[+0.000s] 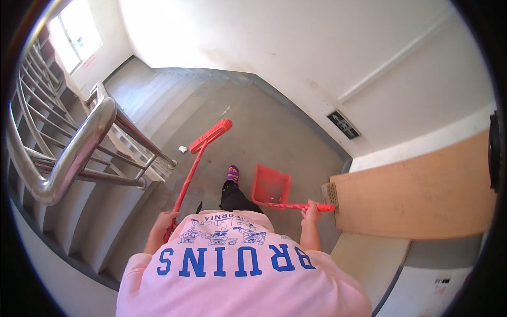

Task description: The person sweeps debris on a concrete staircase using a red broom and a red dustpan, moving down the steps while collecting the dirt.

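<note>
My left hand point(165, 222) grips the pole of a red push-style broom point(191, 178) near its upper end. The broom's bristled head points away from me, over the landing near the top of the stairs. Just left of that head lies a crumpled white scrap, perhaps paper point(182, 149). In my right hand point(311, 211) is the handle of a red long-handled dustpan point(271, 184). Its pan is out in front of my right side, with some small debris inside. Whether the broom head or the pan touches the floor, I cannot tell.
A stainless steel stair railing point(85, 146) bends around at the left, beside concrete steps point(91, 226). More steps point(158, 93) descend ahead. To the right stand a wooden door point(412, 186) and a perforated brick-like block point(329, 194). An exit sign point(343, 125) hangs low on the white wall.
</note>
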`<state>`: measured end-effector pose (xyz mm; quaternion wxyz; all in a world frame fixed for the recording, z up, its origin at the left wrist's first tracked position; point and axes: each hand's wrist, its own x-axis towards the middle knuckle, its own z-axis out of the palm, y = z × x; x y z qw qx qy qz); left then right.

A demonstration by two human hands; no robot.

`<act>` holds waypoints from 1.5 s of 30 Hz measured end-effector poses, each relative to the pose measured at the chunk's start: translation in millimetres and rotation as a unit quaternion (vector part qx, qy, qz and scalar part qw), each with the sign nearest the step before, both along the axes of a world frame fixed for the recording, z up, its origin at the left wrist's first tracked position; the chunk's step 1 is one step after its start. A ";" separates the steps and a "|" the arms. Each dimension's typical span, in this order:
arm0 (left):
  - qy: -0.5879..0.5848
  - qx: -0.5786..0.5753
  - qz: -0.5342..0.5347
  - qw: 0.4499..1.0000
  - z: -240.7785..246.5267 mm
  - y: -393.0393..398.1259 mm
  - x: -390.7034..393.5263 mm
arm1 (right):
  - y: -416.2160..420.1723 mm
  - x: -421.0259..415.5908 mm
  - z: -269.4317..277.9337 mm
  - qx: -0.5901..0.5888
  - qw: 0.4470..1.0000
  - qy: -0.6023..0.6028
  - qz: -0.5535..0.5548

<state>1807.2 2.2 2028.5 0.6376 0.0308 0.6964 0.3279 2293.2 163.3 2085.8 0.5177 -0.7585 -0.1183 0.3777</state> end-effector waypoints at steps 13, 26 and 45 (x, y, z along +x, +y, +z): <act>0.085 0.035 0.046 0.995 33.5 190.2 -29.4 | 258.7 -45.4 7.6 -0.010 0.978 0.003 0.206; 0.135 -0.100 0.026 0.985 -41.4 290.0 -77.3 | 443.6 -152.9 57.1 0.034 0.950 -0.039 0.308; 0.133 -0.249 0.138 0.949 -39.5 432.1 -161.3 | 671.6 -312.6 90.4 -0.029 0.910 -0.028 0.412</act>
